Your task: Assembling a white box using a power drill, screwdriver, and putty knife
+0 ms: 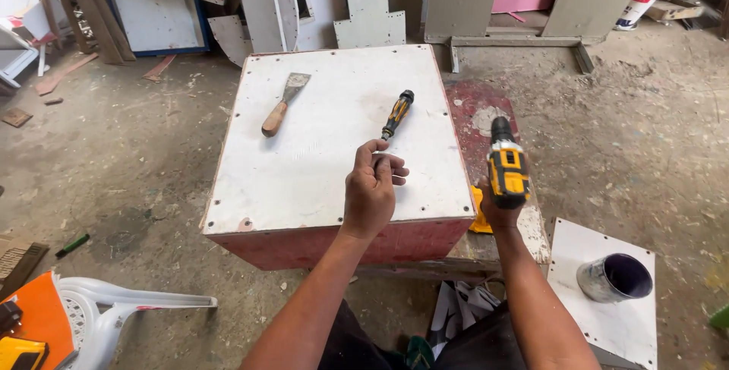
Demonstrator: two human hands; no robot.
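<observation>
A box with a white top board [304,165] and red sides stands on the dusty floor. On it lie a putty knife [282,103] with a wooden handle and a yellow-and-black screwdriver [397,114]. My left hand [372,188] hovers over the board just below the screwdriver's tip, fingers curled and pinched; I cannot tell if something small is in them. My right hand [497,210] grips a yellow-and-black cordless drill [506,163] to the right of the box, its nose pointing away from me.
A small white board [611,324] with a dark tin cup [615,277] lies at the right. A white plastic chair [114,313] and orange item are at lower left. Cut boards lean against the back wall. A red plank [474,108] lies beside the box.
</observation>
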